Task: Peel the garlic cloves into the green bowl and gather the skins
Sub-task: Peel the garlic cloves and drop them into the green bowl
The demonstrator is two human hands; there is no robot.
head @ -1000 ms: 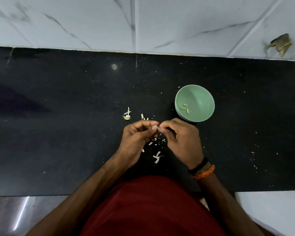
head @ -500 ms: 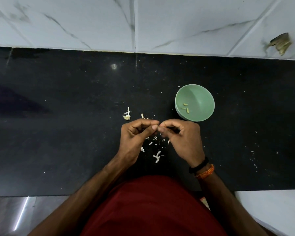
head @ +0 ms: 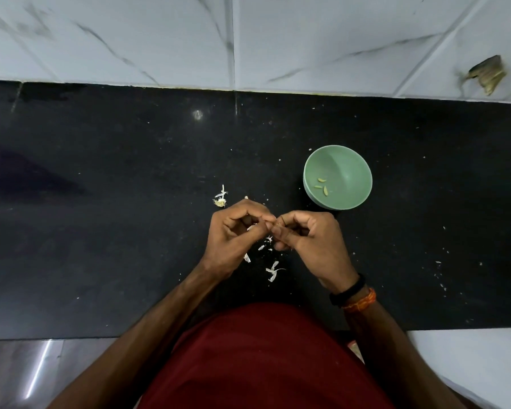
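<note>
Papery white garlic skins [head: 273, 271] are being scattered on the speckled black stone surface [head: 101, 231]; a tiny clove, barely visible, is being pinched between the left hand [head: 236, 237] and right hand [head: 310, 243], near the smooth round green bowl [head: 351, 160].

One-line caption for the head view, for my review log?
Both hands, left hand and right hand, pinch a garlic clove over scattered skins beside the green bowl.

Both hands [head: 273, 231] pinching a clove
</note>
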